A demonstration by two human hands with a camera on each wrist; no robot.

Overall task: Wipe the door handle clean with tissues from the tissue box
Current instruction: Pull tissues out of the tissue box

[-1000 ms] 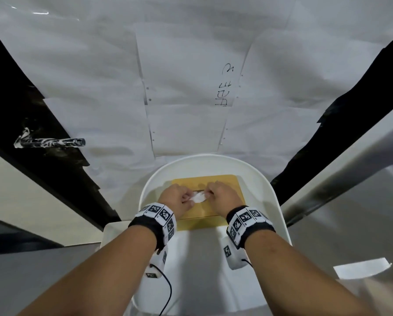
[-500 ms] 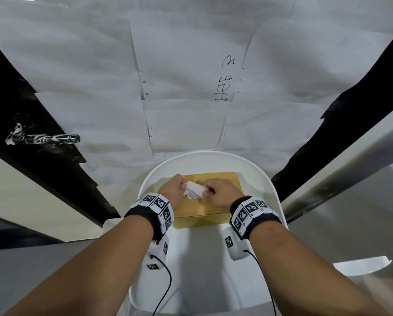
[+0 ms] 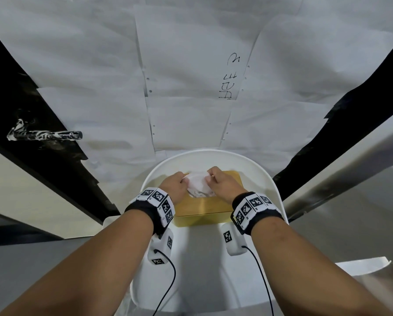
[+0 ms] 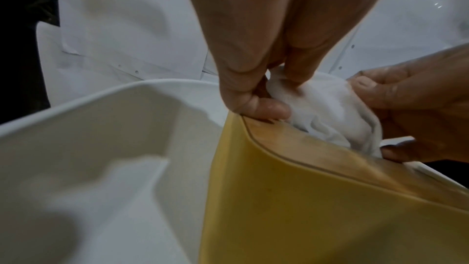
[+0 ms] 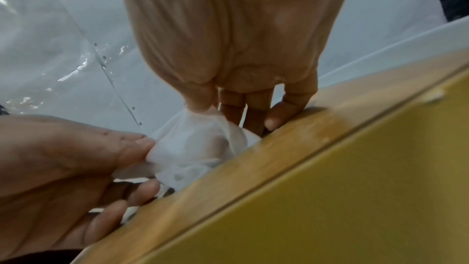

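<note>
Door handle (image 3: 45, 135): on the dark door panel at far left, well apart from both your hands. Long axis runs left–right; free end points right, toward the paper-covered centre. White smears show along its length.

Tissue (image 3: 199, 187): partly out of the slot in the top of the yellow tissue box (image 3: 202, 209), its lower part still in the opening. The box sits on the white chair (image 3: 270, 185), near and centre.

Left hand (image 3: 176, 187): thumb and fingers pinch the tissue's left edge. Right hand (image 3: 223, 185): pinches the right edge, lower fingers resting on the box top.

Judgement: the handle lies up and to the left of the box, so your left hand is the nearer. Once the tissue is free, carry it left and away from you, and wipe along the bar's length.
</note>
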